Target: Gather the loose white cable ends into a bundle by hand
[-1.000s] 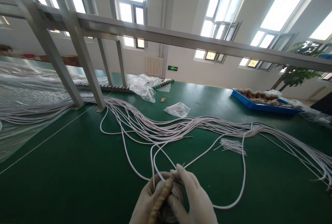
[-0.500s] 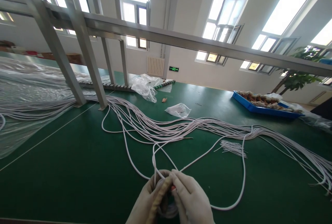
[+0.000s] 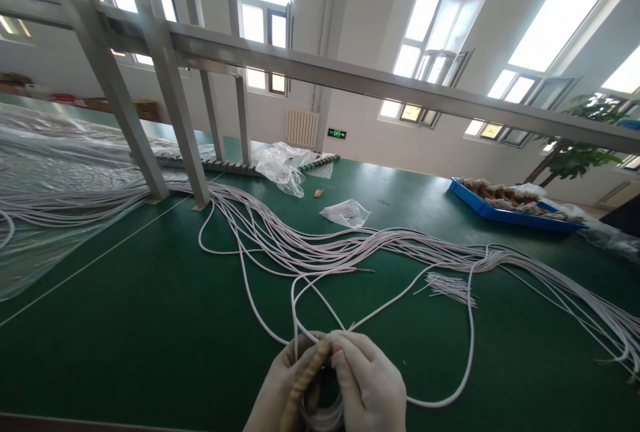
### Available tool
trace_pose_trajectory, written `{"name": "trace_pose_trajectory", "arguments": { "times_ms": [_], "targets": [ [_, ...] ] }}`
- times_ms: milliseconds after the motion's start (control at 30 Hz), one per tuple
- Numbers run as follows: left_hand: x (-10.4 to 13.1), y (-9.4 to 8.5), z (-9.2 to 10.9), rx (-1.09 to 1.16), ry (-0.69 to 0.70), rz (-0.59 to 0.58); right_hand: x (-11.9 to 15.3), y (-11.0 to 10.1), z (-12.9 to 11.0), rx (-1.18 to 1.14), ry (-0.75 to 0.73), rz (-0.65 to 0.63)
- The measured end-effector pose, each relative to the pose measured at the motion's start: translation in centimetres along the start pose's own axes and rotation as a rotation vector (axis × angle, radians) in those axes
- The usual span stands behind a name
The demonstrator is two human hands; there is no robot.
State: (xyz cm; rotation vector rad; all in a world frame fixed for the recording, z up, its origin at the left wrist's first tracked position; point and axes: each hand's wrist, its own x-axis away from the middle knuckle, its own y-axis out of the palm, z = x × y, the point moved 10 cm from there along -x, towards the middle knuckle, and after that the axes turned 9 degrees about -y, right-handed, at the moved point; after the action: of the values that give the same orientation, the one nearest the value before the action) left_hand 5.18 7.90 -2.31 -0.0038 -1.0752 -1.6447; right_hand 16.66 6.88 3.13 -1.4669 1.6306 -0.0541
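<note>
Close together at the bottom middle are my left hand (image 3: 286, 385) and my right hand (image 3: 374, 379), both in pale gloves. My left hand is closed around a white cable (image 3: 294, 305), which enters between its thumb and fingers. The fingertips of my right hand pinch against the left thumb, where the cables meet; the exact spot is covered by the gloves. A small reddish patch shows by the right thumb. Below the fingers, between the palms, sits a clear ring-shaped thing (image 3: 324, 419), partly hidden. Another loop of white cable (image 3: 471, 345) runs in behind my right hand.
A long bundle of white cables (image 3: 300, 245) crosses the green table (image 3: 125, 352). Cut white strands (image 3: 450, 287) lie to the right. Beyond are a small plastic bag (image 3: 346, 213) and a blue tray (image 3: 520, 220). Metal posts (image 3: 177, 112) stand on the left.
Both hands stay together and have shifted slightly downward. My right hand has turned a little inward, and more of the clear ring shows between the palms. The cables have barely moved.
</note>
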Motion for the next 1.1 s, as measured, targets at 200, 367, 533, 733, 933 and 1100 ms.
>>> {"name": "trace_pose_trajectory", "arguments": {
  "times_ms": [200,367,533,733,933,1100],
  "targets": [
    [-1.6,-0.3,-1.1,0.174,-0.067,-0.049,0.4,0.8,1.0,-0.105,0.088,0.030],
    [-1.8,-0.9,-1.5,0.111,-0.084,-0.027,1.5,0.2,1.0,0.342,0.037,0.017],
    [-1.1,-0.5,-0.9,0.130,-0.040,-0.022,1.3,0.9,0.1,0.262,-0.049,-0.051],
    [-1.4,-1.7,-1.4,0.097,-0.067,0.045,0.8,0.6,0.3,0.174,0.049,-0.005],
    [-0.3,-1.9,-0.5,-0.033,-0.044,0.105,1.2,0.4,1.4,0.152,0.142,0.064],
    [-1.3,-1.8,-0.5,0.004,0.029,0.072,0.5,0.6,1.0,0.083,0.122,0.053]
  ]
}}
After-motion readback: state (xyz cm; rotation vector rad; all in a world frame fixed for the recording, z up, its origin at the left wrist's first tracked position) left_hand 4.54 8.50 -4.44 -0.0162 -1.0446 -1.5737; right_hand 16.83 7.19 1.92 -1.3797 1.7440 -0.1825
